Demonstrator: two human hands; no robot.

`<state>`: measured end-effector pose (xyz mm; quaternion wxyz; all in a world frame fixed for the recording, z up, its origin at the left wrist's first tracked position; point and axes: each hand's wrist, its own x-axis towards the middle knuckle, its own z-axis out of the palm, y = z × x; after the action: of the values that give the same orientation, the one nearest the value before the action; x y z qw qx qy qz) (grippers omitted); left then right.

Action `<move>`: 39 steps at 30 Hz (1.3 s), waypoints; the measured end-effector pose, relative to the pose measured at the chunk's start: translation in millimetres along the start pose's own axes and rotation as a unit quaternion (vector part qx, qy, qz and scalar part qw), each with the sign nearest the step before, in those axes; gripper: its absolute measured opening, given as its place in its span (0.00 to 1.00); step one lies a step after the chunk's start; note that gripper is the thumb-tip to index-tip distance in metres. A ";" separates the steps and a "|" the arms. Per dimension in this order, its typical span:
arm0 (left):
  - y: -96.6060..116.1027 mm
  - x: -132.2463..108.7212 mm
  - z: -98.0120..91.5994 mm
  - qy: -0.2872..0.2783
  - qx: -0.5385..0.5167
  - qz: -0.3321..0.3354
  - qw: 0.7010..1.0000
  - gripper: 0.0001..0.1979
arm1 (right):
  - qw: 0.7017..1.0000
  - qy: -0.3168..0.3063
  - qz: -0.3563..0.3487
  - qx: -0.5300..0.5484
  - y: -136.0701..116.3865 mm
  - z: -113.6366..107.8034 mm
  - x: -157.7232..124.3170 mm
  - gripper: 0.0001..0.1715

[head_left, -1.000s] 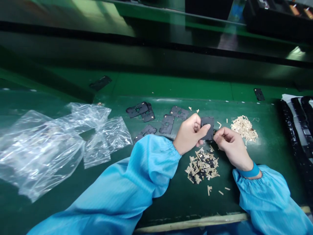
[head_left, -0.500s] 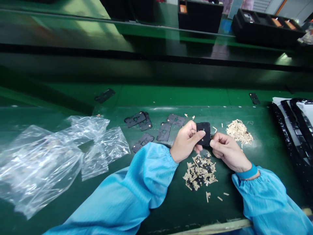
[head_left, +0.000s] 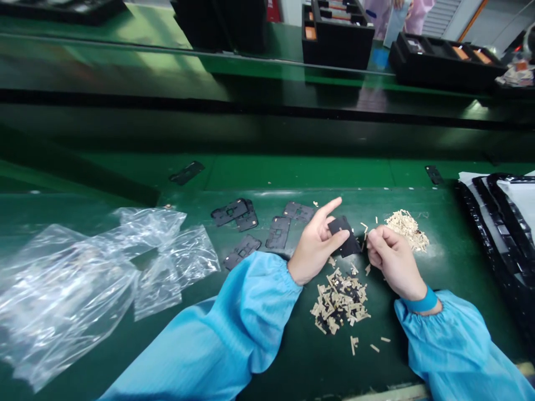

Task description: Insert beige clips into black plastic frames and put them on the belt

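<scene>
Plate (head_left: 350, 244), partly behind left hand (head_left: 312, 246)

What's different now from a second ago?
The left hand has straightened its index finger and tipped the black plate it holds, so the plate's top leans left. The right hand, earlier at the plate's edge, now appears slightly apart from it; whether it pinches anything is unclear. The mixed pile, pale pile and plastic bags stayed put.
</scene>
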<state>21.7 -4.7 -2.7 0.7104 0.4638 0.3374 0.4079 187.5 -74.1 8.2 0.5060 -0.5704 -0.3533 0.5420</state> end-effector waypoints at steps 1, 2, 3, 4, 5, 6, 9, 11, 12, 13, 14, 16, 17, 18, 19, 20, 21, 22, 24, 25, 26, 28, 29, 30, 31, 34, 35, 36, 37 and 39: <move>0.8 0.9 -0.9 0.012 0.017 0.014 1.000 0.21 | 1.000 0.018 -0.020 -0.016 -0.2 -1.4 0.4 0.27; 1.2 1.5 -1.8 0.020 0.028 0.017 0.999 0.19 | 0.998 0.033 -0.038 -0.030 -0.5 -2.4 0.6 0.26; 1.1 1.9 -2.7 0.024 0.033 0.010 0.999 0.17 | 0.996 0.046 -0.058 -0.046 -0.9 -2.9 0.6 0.25; 0.6 2.1 -3.4 0.027 0.030 -0.002 0.999 0.16 | 0.993 0.058 -0.079 -0.063 -1.2 -3.1 0.4 0.23; 0.0 2.2 -3.8 0.030 0.023 -0.016 0.999 0.16 | 0.989 0.068 -0.101 -0.080 -1.3 -3.1 -0.1 0.21; -0.8 2.3 -4.1 0.034 0.015 -0.027 0.999 0.15 | 0.985 0.074 -0.123 -0.095 -1.2 -2.9 -0.7 0.18; -2.5 2.7 -4.1 0.045 0.000 -0.038 0.998 0.15 | 0.971 0.066 -0.186 -0.137 0.9 -2.8 -2.9 0.09; -2.8 2.8 -3.6 0.047 -0.009 -0.041 0.998 0.15 | 0.960 0.056 -0.217 -0.168 3.2 -3.3 -4.0 0.06; -2.7 2.7 -3.4 0.047 -0.013 -0.043 0.998 0.15 | 0.955 0.053 -0.227 -0.183 4.2 -3.6 -4.3 0.05; -2.3 2.4 -3.1 0.046 -0.017 -0.045 0.998 0.15 | 0.951 0.052 -0.233 -0.196 5.2 -3.9 -4.6 0.04; -1.9 2.1 -2.8 0.045 -0.019 -0.047 0.998 0.16 | 0.948 0.053 -0.238 -0.205 5.9 -4.2 -4.7 0.03; -0.9 1.2 -2.2 0.041 -0.022 -0.050 0.998 0.16 | 0.943 0.050 -0.247 -0.216 6.5 -4.6 -4.9 0.01; -0.4 0.8 -1.9 0.041 -0.024 -0.051 0.998 0.17 | 0.941 0.046 -0.256 -0.218 6.3 -4.6 -5.0 0.00; 0.0 0.5 -1.6 0.041 -0.026 -0.051 0.998 0.17 | 0.938 0.041 -0.265 -0.222 5.8 -4.4 -5.1 0.01; 0.2 0.3 -1.3 0.042 -0.028 -0.051 0.997 0.17 | 0.934 0.036 -0.274 -0.227 5.0 -4.1 -5.3 0.02; 0.3 0.1 -1.2 0.043 -0.030 -0.050 0.997 0.17 | 0.929 0.031 -0.284 -0.236 3.9 -3.6 -5.5 0.03; 0.2 -0.1 -1.1 0.045 -0.032 -0.048 0.997 0.17 | 0.923 0.028 -0.293 -0.247 2.6 -3.0 -5.6 0.04; 0.0 -0.2 -1.1 0.046 -0.034 -0.048 0.997 0.17 | 0.917 0.027 -0.301 -0.260 1.2 -2.3 -5.8 0.05; -0.9 -0.4 -1.4 0.045 -0.039 -0.047 0.997 0.17 | 0.906 0.029 -0.314 -0.283 -1.6 -0.8 -6.2 0.06; -1.5 -0.5 -1.6 0.044 -0.042 -0.046 0.997 0.17 | 0.901 0.032 -0.320 -0.291 -2.8 -0.2 -6.4 0.06; -2.1 -0.5 -1.9 0.043 -0.044 -0.045 0.997 0.18 | 0.897 0.034 -0.325 -0.297 -3.8 0.3 -6.6 0.06; -3.3 -0.6 -2.3 0.041 -0.050 -0.041 0.997 0.18 | 0.893 0.036 -0.331 -0.303 -4.9 1.0 -7.1 0.06; -3.8 -0.6 -2.4 0.040 -0.053 -0.039 0.997 0.18 | 0.892 0.037 -0.333 -0.305 -5.0 1.3 -7.4 0.06; -4.3 -0.6 -2.5 0.039 -0.055 -0.037 0.997 0.19 | 0.891 0.038 -0.334 -0.305 -4.8 1.4 -7.8 0.06; -4.8 -0.6 -2.5 0.037 -0.056 -0.035 0.997 0.19 | 0.890 0.039 -0.336 -0.305 -4.5 1.5 -8.1 0.06; -5.6 -0.9 -2.2 0.037 -0.054 -0.028 0.997 0.20 | 0.890 0.041 -0.341 -0.300 -2.8 1.5 -9.0 0.06; -5.6 -1.1 -2.0 0.039 -0.051 -0.026 0.998 0.20 | 0.889 0.043 -0.342 -0.300 -2.3 1.5 -9.2 0.06; -5.5 -1.3 -1.8 0.040 -0.049 -0.024 0.998 0.20 | 0.889 0.045 -0.343 -0.300 -1.9 1.5 -9.3 0.06; -5.3 -1.5 -1.7 0.042 -0.047 -0.021 0.998 0.20 | 0.888 0.048 -0.344 -0.300 -1.6 1.5 -9.4 0.06; -4.7 -1.6 -1.4 0.041 -0.043 -0.015 0.998 0.21 | 0.887 0.052 -0.345 -0.303 -1.5 1.7 -9.8 0.06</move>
<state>21.1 -6.8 -7.3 0.7210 0.4105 0.3557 0.4302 184.4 -82.7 12.4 0.4817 -0.5654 -0.6478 0.1696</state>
